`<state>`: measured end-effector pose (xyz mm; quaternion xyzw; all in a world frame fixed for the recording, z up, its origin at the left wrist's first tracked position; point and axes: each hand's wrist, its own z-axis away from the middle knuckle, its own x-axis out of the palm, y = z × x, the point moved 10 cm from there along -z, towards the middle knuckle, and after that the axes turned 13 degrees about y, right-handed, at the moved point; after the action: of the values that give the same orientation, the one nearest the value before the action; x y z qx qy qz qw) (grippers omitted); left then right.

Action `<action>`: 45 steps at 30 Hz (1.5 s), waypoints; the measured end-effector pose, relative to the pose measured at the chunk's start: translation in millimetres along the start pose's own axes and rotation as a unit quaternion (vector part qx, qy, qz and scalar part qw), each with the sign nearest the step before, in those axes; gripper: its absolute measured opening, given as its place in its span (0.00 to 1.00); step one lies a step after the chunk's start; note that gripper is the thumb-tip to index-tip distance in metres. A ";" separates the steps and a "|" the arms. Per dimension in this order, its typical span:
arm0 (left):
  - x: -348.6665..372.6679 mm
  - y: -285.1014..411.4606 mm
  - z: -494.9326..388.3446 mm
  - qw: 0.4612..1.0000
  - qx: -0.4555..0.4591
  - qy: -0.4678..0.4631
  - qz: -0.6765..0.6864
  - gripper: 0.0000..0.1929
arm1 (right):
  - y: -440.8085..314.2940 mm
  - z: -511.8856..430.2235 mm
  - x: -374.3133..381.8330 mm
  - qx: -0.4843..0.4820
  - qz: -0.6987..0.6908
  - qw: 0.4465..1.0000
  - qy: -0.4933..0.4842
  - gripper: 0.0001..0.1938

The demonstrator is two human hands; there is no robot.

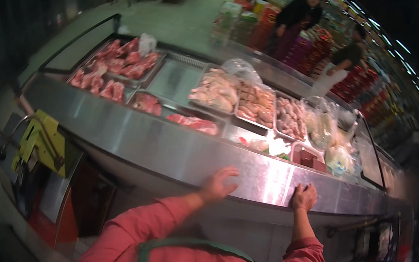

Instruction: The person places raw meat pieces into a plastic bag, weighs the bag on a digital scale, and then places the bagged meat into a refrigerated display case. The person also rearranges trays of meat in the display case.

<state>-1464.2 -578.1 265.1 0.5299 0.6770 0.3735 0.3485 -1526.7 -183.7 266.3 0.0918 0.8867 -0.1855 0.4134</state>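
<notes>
My left hand [219, 185] holds nothing, its fingers spread at the front edge of a stainless-steel ledge [142, 137]; whether it touches the metal I cannot tell. My right hand [305, 197] rests on the same ledge farther right, with nothing in it and the fingers slightly bent. Just beyond the ledge, a tray with dark red blocks [310, 159] lies nearest my right hand. Slabs of red meat [194, 123] lie in a steel tray beyond my left hand. Farther back are trays of pale poultry pieces [216, 89], brownish meat pieces [257, 103] and small pinkish pieces [290, 117].
Meaty bones [122, 57] fill a tray at the far left. Clear plastic bags [322, 122] hold pale goods at the right. A yellow-green holder [43, 141] hangs at the left end. Two people [299, 19] [342, 55] stand across the counter beside stacked goods.
</notes>
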 end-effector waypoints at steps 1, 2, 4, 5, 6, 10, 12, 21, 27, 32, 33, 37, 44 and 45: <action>3.3 -7.4 0.8 0.999 -0.021 -0.024 0.009 0.19 | 0.8 -1.3 1.7 -0.002 -0.004 1.000 -0.010 0.26; 3.5 -6.8 -2.4 0.999 -0.005 -0.027 0.041 0.18 | 0.6 -0.9 3.8 -0.011 0.014 1.000 -0.017 0.26; 10.6 -21.0 -1.8 0.977 -0.109 -0.038 0.177 0.17 | 1.7 -1.3 5.8 -0.023 0.030 0.999 -0.021 0.28; 10.9 -23.7 -2.2 0.956 -0.148 -0.036 0.252 0.16 | 2.1 -1.5 7.4 -0.031 0.028 0.999 -0.028 0.28; 9.7 -25.3 -1.6 0.959 -0.159 -0.060 0.227 0.16 | 4.3 -0.8 10.9 -0.029 0.038 0.998 -0.040 0.28; 13.3 -28.1 1.9 0.936 -0.243 -0.182 0.180 0.16 | 5.7 -2.1 12.0 -0.039 0.047 0.998 -0.033 0.27; 15.4 -26.9 2.1 0.905 -0.292 -0.235 0.202 0.17 | 5.9 -2.1 15.0 -0.042 0.052 0.997 -0.050 0.27; 2.7 -25.9 -17.2 0.824 -0.419 -0.267 0.272 0.17 | 8.0 -1.5 12.4 -0.054 0.063 0.995 -0.049 0.26; -36.4 -43.3 -61.8 0.935 -0.226 -0.272 0.000 0.17 | 6.4 -3.9 11.0 -0.039 0.010 0.998 -0.049 0.26; -71.0 -24.9 -88.5 0.961 0.054 -0.251 -0.104 0.16 | 5.8 1.1 2.9 -0.020 0.046 0.999 -0.009 0.27; -71.8 -27.8 -87.8 0.955 0.053 -0.279 -0.086 0.16 | 8.9 2.2 2.2 0.011 0.044 0.999 -0.007 0.27; -85.9 -40.8 -92.8 0.943 0.010 -0.331 0.007 0.15 | 3.0 11.0 4.8 0.109 0.082 0.990 -0.019 0.26; -87.5 -46.7 -86.8 0.920 -0.014 -0.383 0.083 0.14 | -64.2 55.6 3.3 0.165 0.194 0.965 -0.057 0.26; -87.4 -48.3 -86.8 0.919 -0.012 -0.384 0.085 0.14 | -72.4 62.7 1.1 0.177 0.192 0.963 -0.063 0.26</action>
<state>-1544.5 -683.1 271.0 0.6837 0.4391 0.1775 0.5552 -1506.4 -275.2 246.8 0.3201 0.7779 -0.2618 0.4731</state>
